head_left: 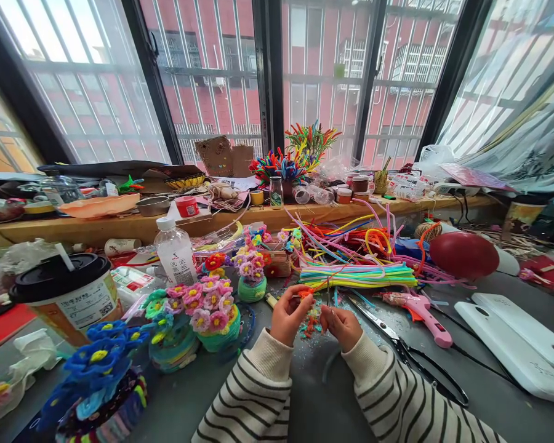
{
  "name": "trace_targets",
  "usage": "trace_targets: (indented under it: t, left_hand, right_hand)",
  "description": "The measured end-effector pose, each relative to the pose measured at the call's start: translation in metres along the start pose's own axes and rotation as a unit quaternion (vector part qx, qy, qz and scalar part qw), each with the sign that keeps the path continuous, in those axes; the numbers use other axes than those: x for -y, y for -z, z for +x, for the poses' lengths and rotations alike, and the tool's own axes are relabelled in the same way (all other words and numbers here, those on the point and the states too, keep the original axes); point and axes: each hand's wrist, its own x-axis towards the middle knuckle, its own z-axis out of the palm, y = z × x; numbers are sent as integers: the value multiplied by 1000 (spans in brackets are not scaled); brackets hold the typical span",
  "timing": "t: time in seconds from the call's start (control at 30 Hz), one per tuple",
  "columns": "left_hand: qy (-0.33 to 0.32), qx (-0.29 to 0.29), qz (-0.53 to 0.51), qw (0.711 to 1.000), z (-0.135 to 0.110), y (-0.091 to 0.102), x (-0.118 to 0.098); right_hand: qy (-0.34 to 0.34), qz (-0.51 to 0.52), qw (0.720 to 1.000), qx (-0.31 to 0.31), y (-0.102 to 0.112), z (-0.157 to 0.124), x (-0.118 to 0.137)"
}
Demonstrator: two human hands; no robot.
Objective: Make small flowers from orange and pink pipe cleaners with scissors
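Note:
My left hand [290,315] is closed, pinching a small orange-red piece of fuzzy pipe cleaner [305,293] between thumb and fingertips. Close beside it, my right hand [344,326] is closed around a thin metal tool [329,295] with its tip pointing up; its kind is mostly hidden by the fingers. Below and between the hands lies a small heap of orange, teal and yellow fuzz clippings [311,325]. Just beyond the hands is a bundle of pastel pipe cleaners [360,274]. Large scissors [388,332] with black handles lie to the right of my right hand.
Pots of pipe-cleaner flowers [215,314] stand on the left, with a lidded drink cup [69,295] and a plastic bottle [174,249]. A pink glue gun [420,311], white power banks [512,344] and a dark red balloon [464,255] are on the right. A cluttered wooden sill [240,220] runs behind.

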Motion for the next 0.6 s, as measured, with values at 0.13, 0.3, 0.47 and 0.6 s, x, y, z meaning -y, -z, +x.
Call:
trace_targets:
  t: [0.13,0.3,0.47,0.6]
  left_hand:
    - [5,-33,-9,999,2,2,2]
    - [-15,-71,-10,997,3,4,4]
    - [-9,-64,-16,998,2,1,3]
    - [-12,-50,-18,999,1,-4,4]
  right_hand:
    - [-18,49,998,40,-4,-1,-2]
    - [-25,43,995,90,-8,-4,-5]
    - [4,-37,993,111,-9,-6,-5]
    - [17,-66,994,87,-9,-5,-4]
